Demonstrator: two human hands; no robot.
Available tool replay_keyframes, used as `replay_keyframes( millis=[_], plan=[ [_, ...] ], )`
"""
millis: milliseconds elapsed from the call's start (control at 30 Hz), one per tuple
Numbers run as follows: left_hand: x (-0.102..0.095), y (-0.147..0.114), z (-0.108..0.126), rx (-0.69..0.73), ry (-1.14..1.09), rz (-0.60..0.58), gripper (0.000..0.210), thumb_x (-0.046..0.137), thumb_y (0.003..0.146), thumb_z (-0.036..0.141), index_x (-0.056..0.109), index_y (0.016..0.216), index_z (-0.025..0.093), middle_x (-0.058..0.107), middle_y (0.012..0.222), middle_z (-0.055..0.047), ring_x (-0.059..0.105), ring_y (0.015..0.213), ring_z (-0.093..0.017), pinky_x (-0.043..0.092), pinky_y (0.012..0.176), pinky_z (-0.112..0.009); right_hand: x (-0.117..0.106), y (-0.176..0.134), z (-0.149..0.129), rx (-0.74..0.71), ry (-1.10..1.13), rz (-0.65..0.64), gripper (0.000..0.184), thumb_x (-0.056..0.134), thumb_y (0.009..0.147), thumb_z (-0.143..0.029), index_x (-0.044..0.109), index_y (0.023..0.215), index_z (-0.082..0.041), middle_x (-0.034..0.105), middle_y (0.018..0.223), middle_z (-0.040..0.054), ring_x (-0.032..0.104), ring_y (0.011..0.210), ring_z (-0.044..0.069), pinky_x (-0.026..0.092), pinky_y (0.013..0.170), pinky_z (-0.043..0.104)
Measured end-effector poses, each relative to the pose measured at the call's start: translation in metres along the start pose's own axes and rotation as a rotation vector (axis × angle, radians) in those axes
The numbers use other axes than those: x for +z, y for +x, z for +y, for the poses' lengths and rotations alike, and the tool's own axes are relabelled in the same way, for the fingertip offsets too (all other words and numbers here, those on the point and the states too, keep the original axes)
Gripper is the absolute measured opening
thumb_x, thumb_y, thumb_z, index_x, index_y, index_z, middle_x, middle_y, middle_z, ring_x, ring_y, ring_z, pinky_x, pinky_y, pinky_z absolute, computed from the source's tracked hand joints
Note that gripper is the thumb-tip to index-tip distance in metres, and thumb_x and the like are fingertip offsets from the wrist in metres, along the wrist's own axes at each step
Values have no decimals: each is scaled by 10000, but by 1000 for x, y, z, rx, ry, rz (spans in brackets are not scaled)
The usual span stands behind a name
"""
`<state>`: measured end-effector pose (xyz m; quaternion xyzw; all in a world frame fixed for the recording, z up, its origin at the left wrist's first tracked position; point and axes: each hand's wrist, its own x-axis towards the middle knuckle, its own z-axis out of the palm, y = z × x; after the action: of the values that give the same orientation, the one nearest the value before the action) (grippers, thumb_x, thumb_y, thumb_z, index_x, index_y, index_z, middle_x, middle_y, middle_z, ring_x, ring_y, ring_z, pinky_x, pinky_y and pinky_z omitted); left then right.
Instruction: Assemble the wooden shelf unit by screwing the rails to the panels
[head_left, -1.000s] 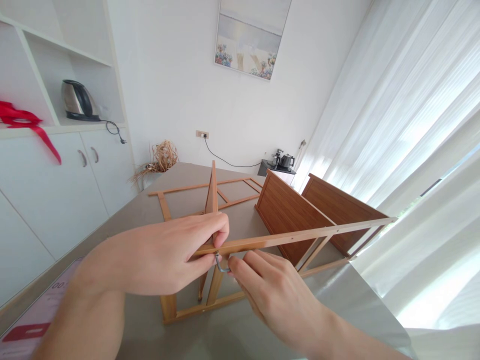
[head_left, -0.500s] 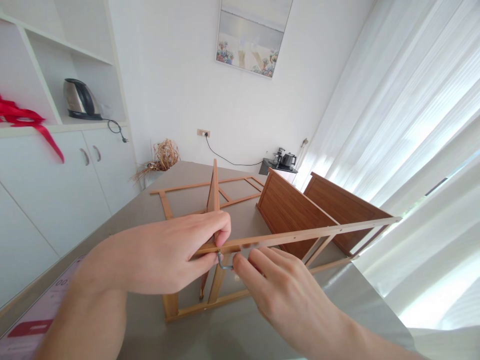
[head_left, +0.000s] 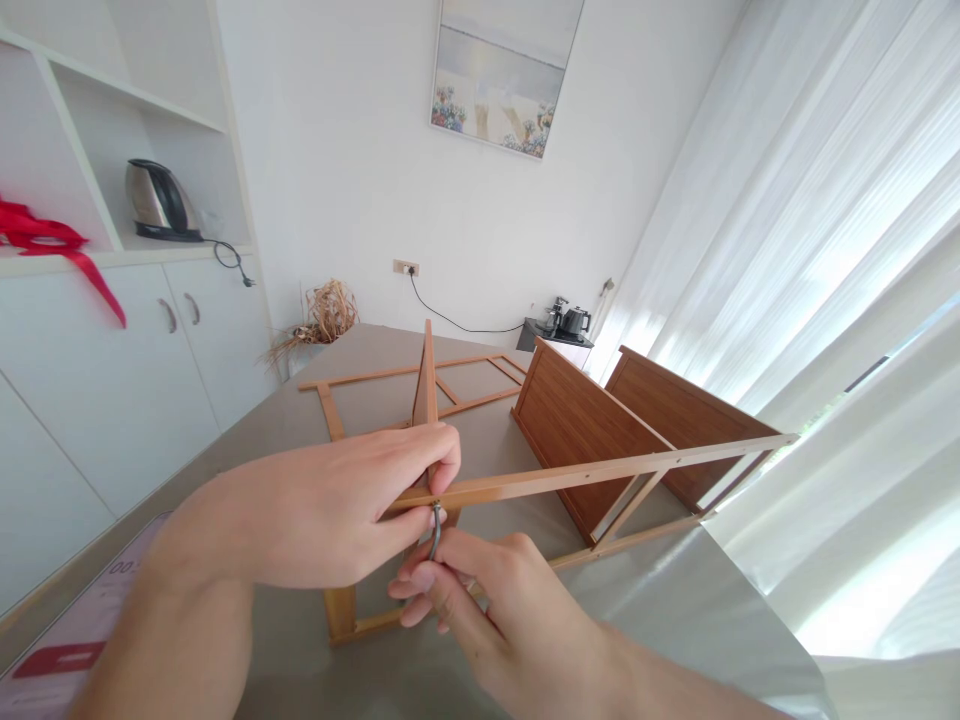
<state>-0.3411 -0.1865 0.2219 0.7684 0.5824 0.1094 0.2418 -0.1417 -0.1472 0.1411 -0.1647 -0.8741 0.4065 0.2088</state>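
Observation:
A wooden shelf frame [head_left: 517,487] stands on its side on the table, with wooden shelf boards [head_left: 592,430] joined to it at the right. My left hand [head_left: 330,505] is closed around the corner where a narrower upright board [head_left: 425,385] meets the frame's rail. Its thumb tip is beside the short end of a bent hex key [head_left: 436,530], which sits at a screw in the rail. With thumb and fingers, my right hand [head_left: 502,600] pinches the key's other arm below the rail. That arm is partly hidden by the fingers.
A second ladder-like wooden frame [head_left: 375,376] lies flat farther back on the grey table [head_left: 675,610]. A printed sheet [head_left: 67,640] lies at the left edge. White cabinets [head_left: 127,340] stand left, curtains [head_left: 712,240] hang right, and a dried plant [head_left: 330,310] is behind the table.
My right hand has swung the hex key's free arm from pointing right to pointing down and toward me. My left hand and the frame have stayed in place.

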Motion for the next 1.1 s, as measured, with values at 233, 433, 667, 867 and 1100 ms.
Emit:
replay_keyframes(
  millis=[233,433,667,867,1100],
  plan=[
    [3,-2,-5,34,76,60,77,476,893,236,401,879,247,559,782,40,449,628,-134,363,564,-248,3,-5,8,-56,-135,94,210,390,1046,-248,592,1015,-199,716,948,27,709,830,120,537,791,200],
    [5,-1,-6,39,72,77,79,474,905,256,401,877,247,555,753,44,443,603,-130,349,537,-246,8,-3,9,-78,-107,24,227,382,1068,-287,588,1026,-202,716,963,25,701,862,108,520,803,178],
    [3,-1,-5,55,89,70,72,474,904,255,405,885,250,539,767,38,442,613,-136,343,544,-253,-6,-7,7,-216,-464,167,253,350,1058,-236,530,886,-194,562,773,-2,513,616,102,404,574,208],
    [5,-1,-9,69,74,95,61,480,899,246,420,890,252,551,779,37,461,616,-131,332,539,-258,-22,-6,6,-261,-721,120,244,330,1076,-222,555,989,-187,537,747,-14,483,599,118,373,566,243],
    [7,1,-14,83,67,99,65,476,901,251,414,883,252,550,770,40,446,596,-128,328,527,-259,-27,-7,-1,-278,-832,102,209,389,1015,-109,514,873,-197,527,723,-22,443,576,127,345,547,268]
  ],
)
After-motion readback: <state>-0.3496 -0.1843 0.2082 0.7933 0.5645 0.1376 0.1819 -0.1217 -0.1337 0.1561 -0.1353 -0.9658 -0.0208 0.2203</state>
